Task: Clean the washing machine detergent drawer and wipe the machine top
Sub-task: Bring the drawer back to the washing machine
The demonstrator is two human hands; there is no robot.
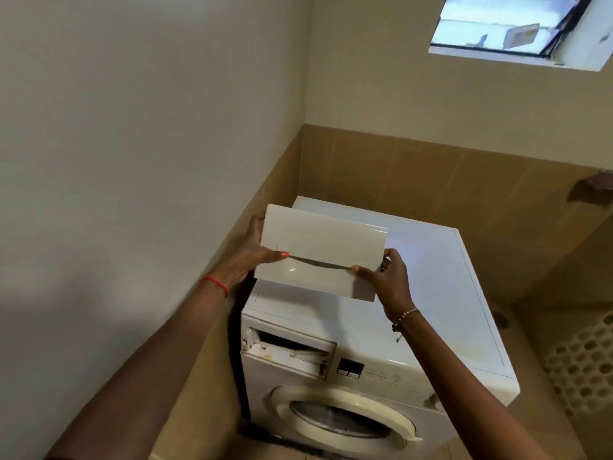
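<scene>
Head view, frame centre: white rectangular plastic detergent drawer (320, 249) gripped at both ends, left hand (253, 257) curled round frame-left edge, right hand (391, 280) round frame-right edge.

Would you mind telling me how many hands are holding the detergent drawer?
2. The left hand grips the detergent drawer at its left end, the right hand at its right end.

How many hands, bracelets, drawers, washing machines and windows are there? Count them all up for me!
hands: 2 (left hand, right hand)
bracelets: 2 (red thread bracelet, beaded bracelet)
detergent drawer: 1, held up by both hands
washing machine: 1
window: 1
total: 7
</scene>
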